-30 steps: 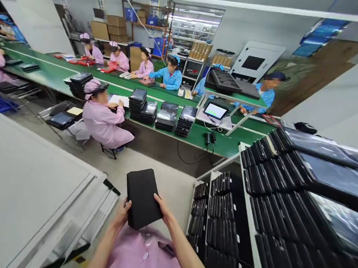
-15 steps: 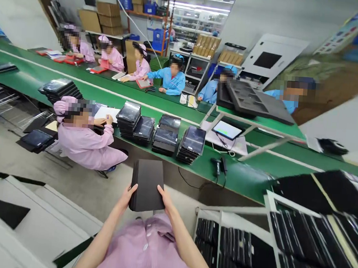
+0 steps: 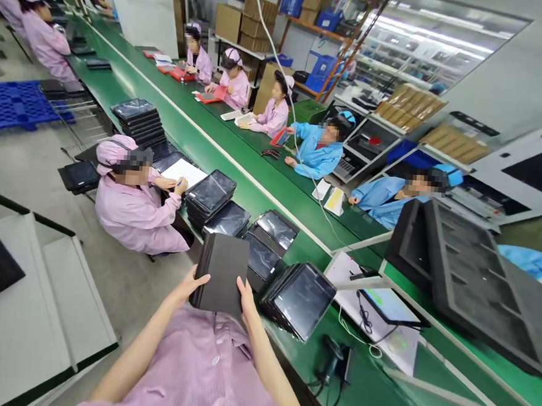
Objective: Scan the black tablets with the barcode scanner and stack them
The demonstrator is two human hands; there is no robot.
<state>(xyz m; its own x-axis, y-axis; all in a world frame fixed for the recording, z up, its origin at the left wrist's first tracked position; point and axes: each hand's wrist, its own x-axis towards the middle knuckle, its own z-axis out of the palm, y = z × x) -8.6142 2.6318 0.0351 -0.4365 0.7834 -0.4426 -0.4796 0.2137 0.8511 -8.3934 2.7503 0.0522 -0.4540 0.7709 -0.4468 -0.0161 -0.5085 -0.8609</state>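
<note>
I carry a stack of flat matte-black slabs (image 3: 225, 273), tablet-sized, held in front of my body at the bench edge; their exact kind is unclear. My left hand (image 3: 189, 287) grips the left side, its thumb over the top and its other fingers hidden below. On the right side, my right hand (image 3: 246, 297) closes the same way. Just beyond the slabs, piles of dark glossy tablets stand on the green bench: one pile (image 3: 304, 301) to the right, another pile (image 3: 212, 193) farther off, and lower tablets (image 3: 265, 252) between them.
A seated person in pink (image 3: 136, 206) writes on paper at the left. A barcode scanner (image 3: 332, 359) with a cable lies at the right, near a lit screen (image 3: 391, 305). Black foam trays (image 3: 470, 272) rest on a raised shelf. A white cart (image 3: 24, 285) stands left.
I have come closer to the bench and my view has turned left. The slabs are still in both hands and now overlap the tablet piles in view.
</note>
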